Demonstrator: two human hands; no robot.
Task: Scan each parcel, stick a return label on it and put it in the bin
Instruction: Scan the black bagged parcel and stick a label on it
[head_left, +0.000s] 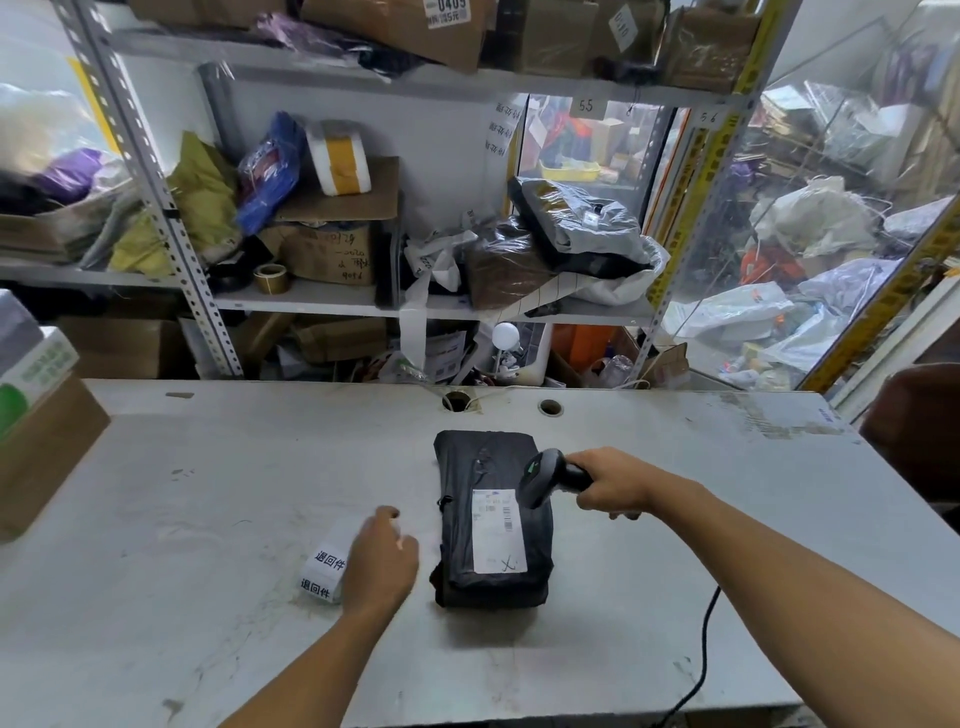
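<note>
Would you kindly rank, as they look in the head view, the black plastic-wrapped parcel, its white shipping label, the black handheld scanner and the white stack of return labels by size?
1. Black plastic-wrapped parcel
2. White shipping label
3 and 4. Black handheld scanner and white stack of return labels: they look alike, and hands partly hide both, so I won't rank them.

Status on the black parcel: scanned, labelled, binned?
Done: black parcel lies on the table, shipping label up. In hand: right hand aims the scanner at that label; left hand rests on the return labels. Left: no return label stuck on yet, no bin in view.
</note>
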